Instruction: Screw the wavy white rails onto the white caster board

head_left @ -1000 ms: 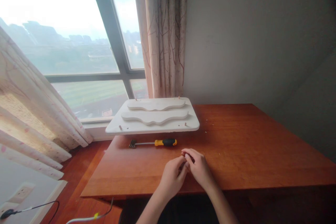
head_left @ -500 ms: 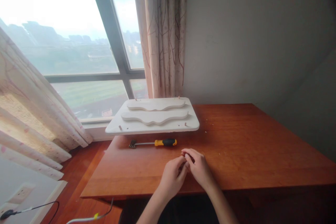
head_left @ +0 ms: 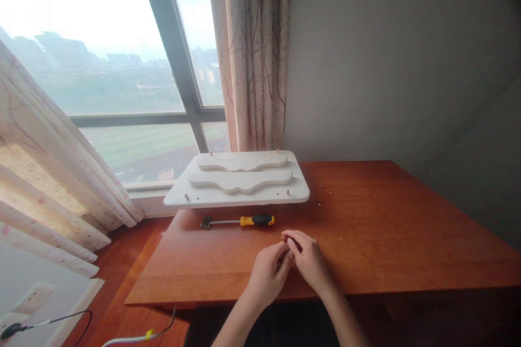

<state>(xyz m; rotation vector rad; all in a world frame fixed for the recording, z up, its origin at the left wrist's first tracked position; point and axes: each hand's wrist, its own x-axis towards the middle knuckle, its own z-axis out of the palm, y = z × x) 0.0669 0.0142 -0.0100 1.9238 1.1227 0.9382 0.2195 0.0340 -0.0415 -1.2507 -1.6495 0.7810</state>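
Note:
My left hand [head_left: 268, 270] and my right hand [head_left: 308, 260] meet fingertip to fingertip above the near part of the table. Both are closed, fingers bent and pressed together; whatever they may hold is hidden. Just beyond them lies a screwdriver [head_left: 256, 220] with a yellow and black handle, its shaft pointing left. Several dark screws [head_left: 205, 222] cluster at its tip. Farther back rests a white board [head_left: 252, 198] with wooden pegs [head_left: 287, 192] standing near its corners. Two white pieces with wavy edges, a front one [head_left: 240, 180] and a rear one [head_left: 242, 162], lie flat on it.
The reddish wooden table [head_left: 386, 227] carries small pale crumbs [head_left: 319, 204] right of the board. A window [head_left: 130, 92] and curtains [head_left: 258, 54] stand behind and to the left. Cables [head_left: 134, 339] run by the floor at the lower left, near a wall socket [head_left: 36, 299].

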